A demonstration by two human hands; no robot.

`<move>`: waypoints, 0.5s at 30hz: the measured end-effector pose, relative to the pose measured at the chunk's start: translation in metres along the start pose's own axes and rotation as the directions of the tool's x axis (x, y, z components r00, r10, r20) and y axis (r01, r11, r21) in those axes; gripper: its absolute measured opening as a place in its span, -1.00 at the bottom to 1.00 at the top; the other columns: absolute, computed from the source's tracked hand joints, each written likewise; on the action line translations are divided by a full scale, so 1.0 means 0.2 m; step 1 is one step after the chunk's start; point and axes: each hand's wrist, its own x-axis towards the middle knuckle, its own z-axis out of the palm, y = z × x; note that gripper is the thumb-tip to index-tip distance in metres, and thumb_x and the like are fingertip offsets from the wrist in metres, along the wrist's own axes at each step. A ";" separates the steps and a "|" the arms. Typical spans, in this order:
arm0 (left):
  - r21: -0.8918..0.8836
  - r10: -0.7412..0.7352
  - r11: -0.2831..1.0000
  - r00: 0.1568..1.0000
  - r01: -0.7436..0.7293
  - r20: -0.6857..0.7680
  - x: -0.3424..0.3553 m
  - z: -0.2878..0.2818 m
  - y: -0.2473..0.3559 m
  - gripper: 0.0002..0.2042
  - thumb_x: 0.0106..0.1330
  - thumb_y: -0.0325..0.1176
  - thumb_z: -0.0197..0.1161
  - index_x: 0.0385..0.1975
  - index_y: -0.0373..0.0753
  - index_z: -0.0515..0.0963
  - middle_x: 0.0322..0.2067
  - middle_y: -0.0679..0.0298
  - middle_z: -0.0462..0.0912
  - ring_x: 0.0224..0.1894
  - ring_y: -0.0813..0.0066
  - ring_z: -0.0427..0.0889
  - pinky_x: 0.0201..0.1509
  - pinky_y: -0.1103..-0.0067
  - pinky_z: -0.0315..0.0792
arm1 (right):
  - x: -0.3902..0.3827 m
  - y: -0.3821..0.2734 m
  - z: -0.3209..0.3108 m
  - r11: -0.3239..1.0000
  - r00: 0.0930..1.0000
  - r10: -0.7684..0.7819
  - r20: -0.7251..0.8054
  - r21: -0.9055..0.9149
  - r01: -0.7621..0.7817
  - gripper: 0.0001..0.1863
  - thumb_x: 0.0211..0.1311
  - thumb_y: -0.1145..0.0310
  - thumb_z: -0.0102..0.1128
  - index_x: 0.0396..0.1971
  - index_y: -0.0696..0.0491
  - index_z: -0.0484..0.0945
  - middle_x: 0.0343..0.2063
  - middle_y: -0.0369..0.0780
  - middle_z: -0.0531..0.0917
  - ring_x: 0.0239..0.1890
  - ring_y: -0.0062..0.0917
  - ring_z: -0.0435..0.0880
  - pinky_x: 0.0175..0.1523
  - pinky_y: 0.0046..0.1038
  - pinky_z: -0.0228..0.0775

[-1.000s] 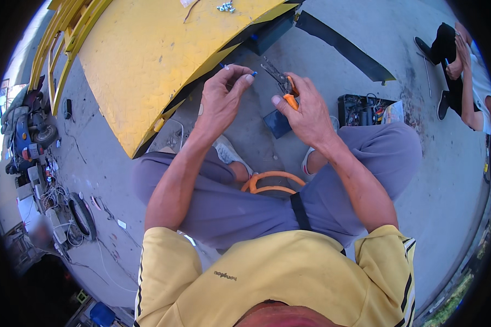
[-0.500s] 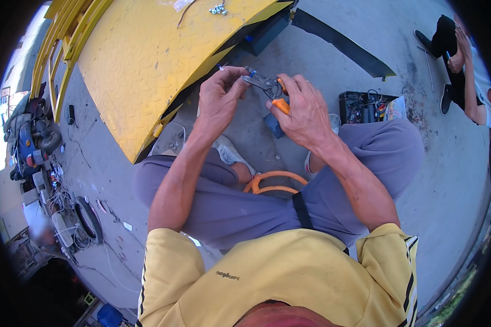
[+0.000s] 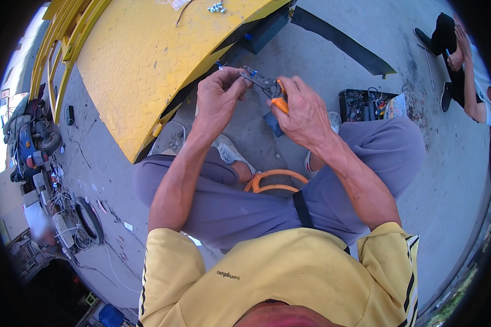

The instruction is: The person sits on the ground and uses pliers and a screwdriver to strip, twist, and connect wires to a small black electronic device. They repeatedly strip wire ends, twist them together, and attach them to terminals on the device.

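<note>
My left hand (image 3: pixel 217 98) pinches a thin blue wire (image 3: pixel 253 72) just below the edge of the yellow metal ramp (image 3: pixel 136 54). My right hand (image 3: pixel 302 111) grips wire pliers with orange handles (image 3: pixel 278 102); their dark jaws are at the blue wire, beside my left fingertips. Behind my hands a dark blue box (image 3: pixel 274 124) lies on the concrete floor. A dark blue case (image 3: pixel 262 36) sits under the ramp's edge. My fingertips partly hide the wire.
A toolbox (image 3: pixel 365 106) stands at the right, below a long dark strip (image 3: pixel 338 41). A co-worker (image 3: pixel 466 71) sits far right. A scooter (image 3: pixel 30 141), tire (image 3: pixel 88 219) and cables lie left. Small fittings (image 3: pixel 216 7) rest on the ramp. An orange ring-shaped seat (image 3: pixel 276 175) is under my legs.
The pliers have moved left and their jaws now meet the blue wire at my left fingertips. My right hand has closed further round the handles. My left hand shifted slightly left.
</note>
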 end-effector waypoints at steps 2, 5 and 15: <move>0.017 -0.009 1.000 1.000 0.009 -0.003 0.00 -0.01 0.00 -0.84 0.47 -0.47 0.33 -0.06 -0.40 0.68 -0.31 0.28 0.74 -0.39 0.66 0.59 -0.28 0.66 0.53 | 0.00 0.00 0.01 1.000 1.000 -0.013 -0.003 0.009 0.013 -0.62 0.21 0.34 0.39 -0.05 0.17 0.51 -0.20 -0.03 0.60 -0.21 -0.03 0.68 -0.13 -0.09 0.55; 0.041 -0.016 0.999 1.000 0.015 0.010 0.01 -0.01 -0.01 -0.83 0.46 -0.45 0.35 -0.07 -0.39 0.69 -0.32 0.29 0.73 -0.39 0.66 0.59 -0.28 0.66 0.52 | 0.01 0.03 0.02 0.999 1.000 -0.028 0.002 -0.021 0.028 -0.70 0.21 0.41 0.35 -0.14 0.17 0.49 -0.27 0.00 0.62 -0.28 0.02 0.69 -0.19 -0.06 0.57; 0.465 0.073 0.876 0.988 -0.129 0.135 -0.03 -0.01 0.09 -0.69 0.28 -0.18 0.56 -0.26 -0.30 0.67 -0.52 0.49 0.50 -0.46 0.73 0.30 -0.41 0.62 0.25 | 0.04 0.08 0.00 1.000 0.995 -0.025 0.101 0.016 0.023 -0.77 0.23 0.43 0.30 -0.20 0.19 0.48 -0.32 0.09 0.70 -0.28 0.07 0.71 -0.19 -0.01 0.56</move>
